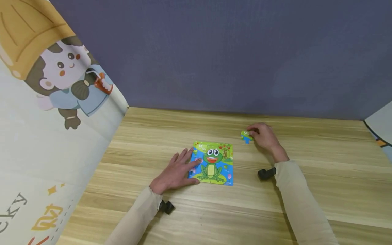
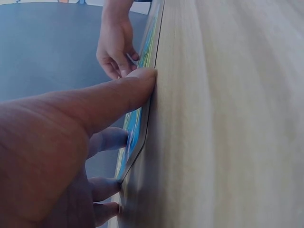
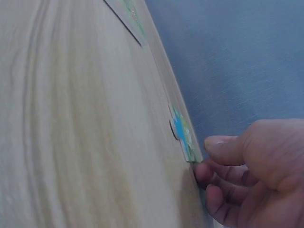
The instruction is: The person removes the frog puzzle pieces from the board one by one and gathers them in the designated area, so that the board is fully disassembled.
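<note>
Here, "cky" on the wall; hands: left spread on frog puzzle, right pinching piece

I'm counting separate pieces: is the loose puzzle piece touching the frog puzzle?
Apart. The head view plainly shows wooden tabletop between the loose puzzle piece and the frog puzzle.

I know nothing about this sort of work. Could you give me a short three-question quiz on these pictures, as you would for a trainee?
1. True or false: the loose puzzle piece is apart from the frog puzzle.
2. How many hands touch the frog puzzle?
3. Fill in the blank: the thumb and fingers of the ____ hand are at the loose puzzle piece.

Key:
1. True.
2. One: the left hand, with its fingers spread.
3. Right: the right hand.
</note>
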`<state>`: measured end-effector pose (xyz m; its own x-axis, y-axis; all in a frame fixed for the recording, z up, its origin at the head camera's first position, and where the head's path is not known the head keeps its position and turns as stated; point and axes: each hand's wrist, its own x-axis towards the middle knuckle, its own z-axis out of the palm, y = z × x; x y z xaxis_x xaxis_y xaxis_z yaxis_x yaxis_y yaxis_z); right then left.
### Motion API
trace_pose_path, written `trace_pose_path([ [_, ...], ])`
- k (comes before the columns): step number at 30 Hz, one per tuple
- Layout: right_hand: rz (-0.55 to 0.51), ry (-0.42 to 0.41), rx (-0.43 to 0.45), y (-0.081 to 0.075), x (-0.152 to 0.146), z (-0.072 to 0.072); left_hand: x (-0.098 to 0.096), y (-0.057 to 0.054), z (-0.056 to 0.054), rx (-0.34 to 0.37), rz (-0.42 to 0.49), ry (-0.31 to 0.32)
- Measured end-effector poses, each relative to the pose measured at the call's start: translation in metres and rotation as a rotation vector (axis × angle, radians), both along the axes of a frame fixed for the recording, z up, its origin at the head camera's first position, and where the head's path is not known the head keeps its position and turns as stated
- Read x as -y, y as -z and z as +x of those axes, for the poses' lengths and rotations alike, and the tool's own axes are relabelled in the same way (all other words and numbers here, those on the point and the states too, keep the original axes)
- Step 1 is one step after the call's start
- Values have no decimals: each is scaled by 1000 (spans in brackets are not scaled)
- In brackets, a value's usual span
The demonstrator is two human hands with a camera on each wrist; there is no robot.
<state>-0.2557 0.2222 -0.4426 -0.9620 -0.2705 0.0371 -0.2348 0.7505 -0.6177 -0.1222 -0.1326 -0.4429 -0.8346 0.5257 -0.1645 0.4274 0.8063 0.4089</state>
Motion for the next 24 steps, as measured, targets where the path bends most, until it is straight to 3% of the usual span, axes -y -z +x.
trace_pose_path([
  [5,25,47,-75,-5,3,4,0,-1,0,-8,-4,3],
  [10,-15,53,-122,-13,14,13,0,-3,1,-7,-1,2],
  [18,-29,-32,-190,-18,47,26,-1,-3,2,-7,5,-7],
  [24,-68,-91,-140,-12,73,30,-6,-2,0,-9,7,-18],
])
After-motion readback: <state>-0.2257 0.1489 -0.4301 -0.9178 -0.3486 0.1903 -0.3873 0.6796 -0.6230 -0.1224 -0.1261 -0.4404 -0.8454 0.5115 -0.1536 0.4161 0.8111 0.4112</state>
